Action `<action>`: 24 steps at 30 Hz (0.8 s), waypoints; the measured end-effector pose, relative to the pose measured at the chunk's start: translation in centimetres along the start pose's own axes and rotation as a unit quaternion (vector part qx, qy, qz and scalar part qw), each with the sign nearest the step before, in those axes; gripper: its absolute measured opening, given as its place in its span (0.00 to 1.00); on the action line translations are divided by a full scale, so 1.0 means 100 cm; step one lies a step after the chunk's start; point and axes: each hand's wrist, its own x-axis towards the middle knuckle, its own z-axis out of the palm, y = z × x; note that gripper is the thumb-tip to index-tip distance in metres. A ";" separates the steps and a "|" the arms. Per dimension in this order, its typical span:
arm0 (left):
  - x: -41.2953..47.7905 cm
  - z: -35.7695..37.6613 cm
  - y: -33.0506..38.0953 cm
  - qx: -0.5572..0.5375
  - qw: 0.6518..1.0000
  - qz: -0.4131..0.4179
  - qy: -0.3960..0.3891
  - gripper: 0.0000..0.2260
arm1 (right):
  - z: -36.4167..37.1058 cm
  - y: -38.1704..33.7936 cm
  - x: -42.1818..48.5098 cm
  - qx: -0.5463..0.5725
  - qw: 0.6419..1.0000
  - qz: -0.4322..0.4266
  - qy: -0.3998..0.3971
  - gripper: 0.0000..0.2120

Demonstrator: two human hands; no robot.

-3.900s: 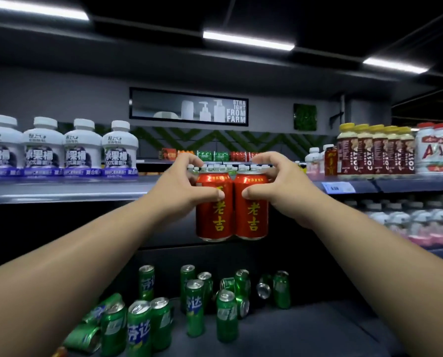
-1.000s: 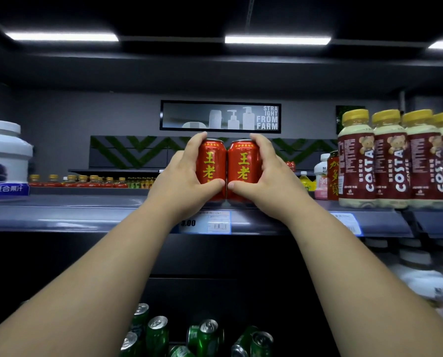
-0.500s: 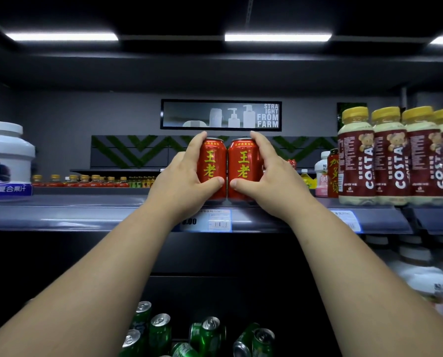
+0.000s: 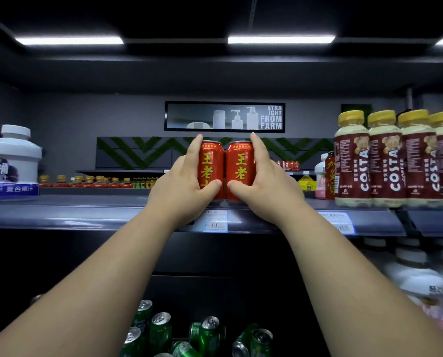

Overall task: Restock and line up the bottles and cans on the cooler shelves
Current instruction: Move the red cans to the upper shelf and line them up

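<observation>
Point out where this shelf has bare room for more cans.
Widest bare patch: the shelf between the white jugs and the left hand gripping the left red can. A narrower strip lies between the right hand, on the right red can, and the Costa bottles, which stand packed. Below, green cans lie jumbled.

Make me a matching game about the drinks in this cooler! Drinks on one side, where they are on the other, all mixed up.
Drinks:
1. red cans
2. Costa bottles
3. green cans
4. white jugs

Places:
A. left end of the upper shelf
B. down below, jumbled
C. middle of that shelf, gripped by the left hand and right hand
D. right end of that shelf

Pairs: 1-C, 2-D, 3-B, 4-A
</observation>
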 end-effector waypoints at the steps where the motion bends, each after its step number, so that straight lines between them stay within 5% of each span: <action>1: -0.001 0.000 0.001 0.007 1.000 0.000 0.001 0.40 | 0.000 -0.001 -0.001 -0.006 1.000 0.004 0.005 0.48; 14: -0.040 -0.008 -0.016 0.133 0.990 0.046 0.017 0.36 | 0.004 -0.006 -0.040 -0.011 0.998 -0.004 0.055 0.46; 21: -0.123 -0.057 -0.097 0.249 0.961 0.101 -0.070 0.39 | 0.055 -0.038 -0.125 -0.115 0.987 -0.093 -0.068 0.38; 24: -0.168 -0.086 -0.127 0.267 0.953 0.089 -0.108 0.37 | 0.092 -0.067 -0.156 -0.066 0.984 -0.089 -0.140 0.39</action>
